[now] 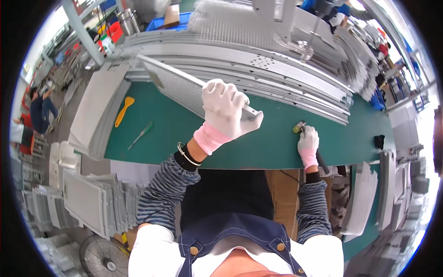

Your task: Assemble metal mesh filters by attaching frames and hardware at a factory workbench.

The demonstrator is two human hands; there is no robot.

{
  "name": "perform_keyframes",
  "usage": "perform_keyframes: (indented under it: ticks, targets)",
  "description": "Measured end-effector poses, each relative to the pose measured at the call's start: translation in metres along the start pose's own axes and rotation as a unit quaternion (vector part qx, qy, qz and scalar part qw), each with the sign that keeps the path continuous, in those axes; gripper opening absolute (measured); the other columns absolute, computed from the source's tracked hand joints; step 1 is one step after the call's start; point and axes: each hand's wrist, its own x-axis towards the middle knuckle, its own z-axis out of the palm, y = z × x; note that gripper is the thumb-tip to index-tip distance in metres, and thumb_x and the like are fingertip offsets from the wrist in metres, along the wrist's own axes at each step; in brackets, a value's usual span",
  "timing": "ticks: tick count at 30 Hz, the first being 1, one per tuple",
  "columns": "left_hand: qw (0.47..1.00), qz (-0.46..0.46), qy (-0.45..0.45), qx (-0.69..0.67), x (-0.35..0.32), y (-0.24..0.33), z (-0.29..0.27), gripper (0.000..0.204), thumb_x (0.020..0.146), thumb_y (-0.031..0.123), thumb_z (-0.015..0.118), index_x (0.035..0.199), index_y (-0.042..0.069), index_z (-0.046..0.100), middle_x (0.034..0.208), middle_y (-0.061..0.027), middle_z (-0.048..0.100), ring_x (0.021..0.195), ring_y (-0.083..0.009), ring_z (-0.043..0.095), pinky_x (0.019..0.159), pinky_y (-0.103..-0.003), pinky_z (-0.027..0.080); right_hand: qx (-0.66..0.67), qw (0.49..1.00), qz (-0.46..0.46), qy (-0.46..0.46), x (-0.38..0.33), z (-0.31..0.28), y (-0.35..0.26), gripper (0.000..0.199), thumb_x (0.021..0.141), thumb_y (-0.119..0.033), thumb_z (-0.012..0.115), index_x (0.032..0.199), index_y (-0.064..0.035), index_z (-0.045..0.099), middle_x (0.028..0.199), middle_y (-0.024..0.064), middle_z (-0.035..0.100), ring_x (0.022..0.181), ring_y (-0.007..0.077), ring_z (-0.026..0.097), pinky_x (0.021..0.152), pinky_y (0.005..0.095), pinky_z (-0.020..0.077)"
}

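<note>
My left hand, in a white glove with a pink cuff, is closed over the top edge of a grey framed panel. The panel stands tilted on its edge above the green tabletop, its far end reaching toward the metal strips. In the same kind of glove, my right hand grips the handle of a mallet over the right part of the table. The mallet's yellowish head points away from me and its dark handle end shows below the hand.
Long metal strips lie across the back of the green table. At the left are stacked panels, a yellow scraper and a thin green-handled tool. A small black object sits at the right. More panels stand below, near a fan.
</note>
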Motion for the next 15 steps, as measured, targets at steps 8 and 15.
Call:
perform_keyframes:
  ticks: [8,15]
  targets:
    - [0.999,0.024,0.017,-0.012,-0.001,-0.002,0.02,0.03,0.062,0.027,0.074,0.078,0.014,0.051,0.074,-0.0036,0.044,0.076,-0.0263,0.046,0.079,-0.043,0.035,0.32,0.927,-0.103,-0.165,0.074,-0.135,-0.114,0.019,0.092,-0.012,0.056,0.106,0.0008,0.062,0.064,0.0111,0.05,0.055,0.0193,0.047,0.056,0.0326,0.0415]
    - [0.999,0.029,0.02,-0.011,0.0,-0.008,0.03,0.032,0.062,0.029,0.074,0.076,0.014,0.05,0.074,-0.0043,0.043,0.074,-0.0256,0.046,0.078,-0.042,0.034,0.293,0.903,-0.308,0.057,0.114,-0.21,-0.183,0.019,0.094,-0.015,0.056,0.104,-0.0011,0.064,0.068,0.0137,0.058,0.06,0.0217,0.058,0.058,0.0336,0.0479]
